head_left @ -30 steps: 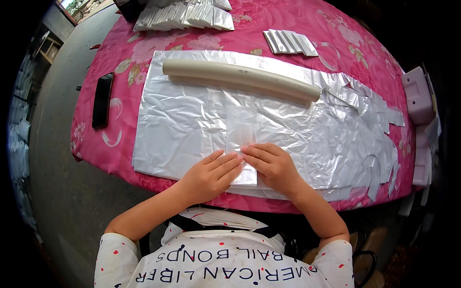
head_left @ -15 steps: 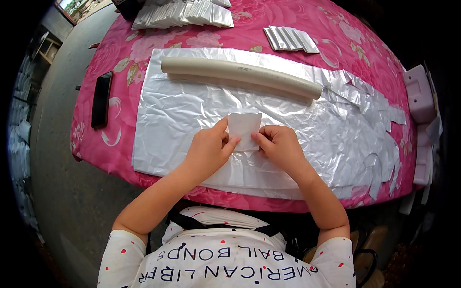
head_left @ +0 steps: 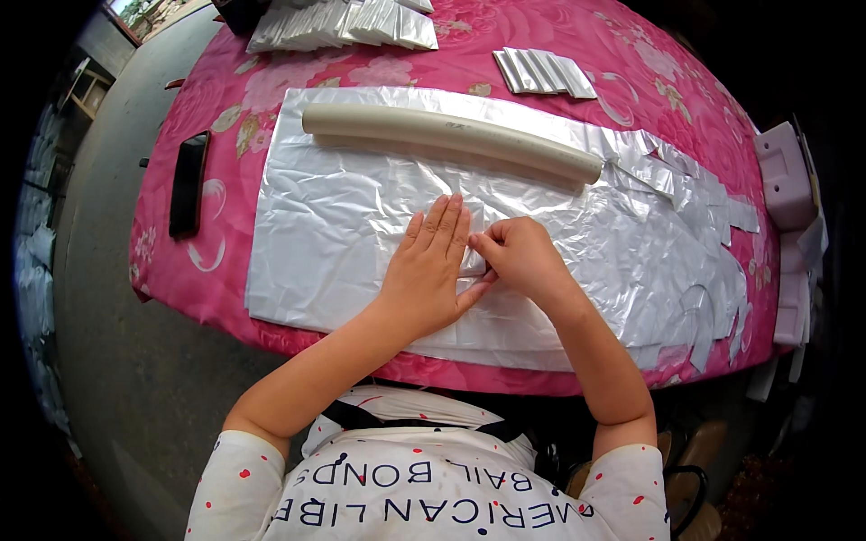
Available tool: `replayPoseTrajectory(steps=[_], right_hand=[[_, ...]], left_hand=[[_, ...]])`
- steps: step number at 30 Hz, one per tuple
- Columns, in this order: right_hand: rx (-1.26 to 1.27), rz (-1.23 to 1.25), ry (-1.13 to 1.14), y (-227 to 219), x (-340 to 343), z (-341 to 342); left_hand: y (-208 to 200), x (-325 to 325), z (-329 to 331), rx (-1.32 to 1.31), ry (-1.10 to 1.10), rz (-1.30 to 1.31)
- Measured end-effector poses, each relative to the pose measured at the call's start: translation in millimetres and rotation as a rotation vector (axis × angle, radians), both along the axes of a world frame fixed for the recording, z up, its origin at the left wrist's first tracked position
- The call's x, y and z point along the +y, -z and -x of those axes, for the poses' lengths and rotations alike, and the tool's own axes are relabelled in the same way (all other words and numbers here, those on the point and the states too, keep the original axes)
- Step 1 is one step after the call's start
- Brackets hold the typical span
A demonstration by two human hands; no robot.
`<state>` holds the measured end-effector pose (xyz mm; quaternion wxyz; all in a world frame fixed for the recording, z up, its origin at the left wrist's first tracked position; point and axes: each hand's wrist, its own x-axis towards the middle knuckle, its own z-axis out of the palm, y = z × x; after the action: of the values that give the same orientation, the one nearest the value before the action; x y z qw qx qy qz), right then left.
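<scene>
My left hand (head_left: 431, 275) lies flat, fingers (head_left: 444, 221) extended and together, palm down on a small folded silver piece (head_left: 473, 260) that rests on the large crinkled silver sheet (head_left: 334, 225). Only a narrow strip of that piece shows between my two hands. My right hand (head_left: 521, 260) sits just beside the left, fingers curled, their tips pressing the piece's edge; whether they pinch it or merely press, I cannot tell.

The silver sheet covers the middle of the counter (head_left: 225, 117), which wears a pink floral cloth. A long cream-coloured tube (head_left: 451, 135) lies across the sheet's far edge, well apart from my hands. Beyond it, at the far left, lies a row of folded silver packets (head_left: 343, 22); a smaller fanned stack of the same (head_left: 544, 72) lies far right of centre. A dark flat oblong object (head_left: 188, 183) lies at the counter's left edge. Cut silver strips (head_left: 713, 225) trail off the sheet's right end. Pale lilac boxes (head_left: 787, 176) stand at the right rim.
</scene>
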<state>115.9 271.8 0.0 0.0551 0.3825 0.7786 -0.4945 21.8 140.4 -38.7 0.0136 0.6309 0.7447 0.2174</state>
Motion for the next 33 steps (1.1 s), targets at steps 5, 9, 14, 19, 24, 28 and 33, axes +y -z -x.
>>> replayPoseTrajectory(steps=[5,9,14,19,24,28,33], right_hand=[[0.099,-0.128,-0.014,-4.2,-13.6,-9.6],[-0.083,-0.420,-0.151,-11.6,-16.2,-17.3],[0.240,-0.824,-0.288,-22.3,-18.8,-13.9],[0.510,-0.943,-0.481,19.0,-17.9,29.3],[0.375,-0.728,-0.502,35.0,-65.0,28.9],[0.445,-0.476,-0.660,27.2,-130.1,18.5],[0.648,-0.261,-0.877,22.8,-160.9,13.8]], left_hand=[[2.8,0.6,4.6,-0.007,-0.034,0.069],[2.1,0.3,8.5,0.011,-0.015,0.094],[-2.4,-11.3,7.9,-0.084,-0.022,-0.002],[-27.1,-83.2,4.2,-0.701,-0.022,-0.091],[-15.3,-170.4,-12.6,-1.656,-0.334,0.488],[-7.6,-191.5,-25.0,-1.767,-0.551,0.260],[-6.7,-170.9,-29.1,-0.999,-0.453,-0.040]])
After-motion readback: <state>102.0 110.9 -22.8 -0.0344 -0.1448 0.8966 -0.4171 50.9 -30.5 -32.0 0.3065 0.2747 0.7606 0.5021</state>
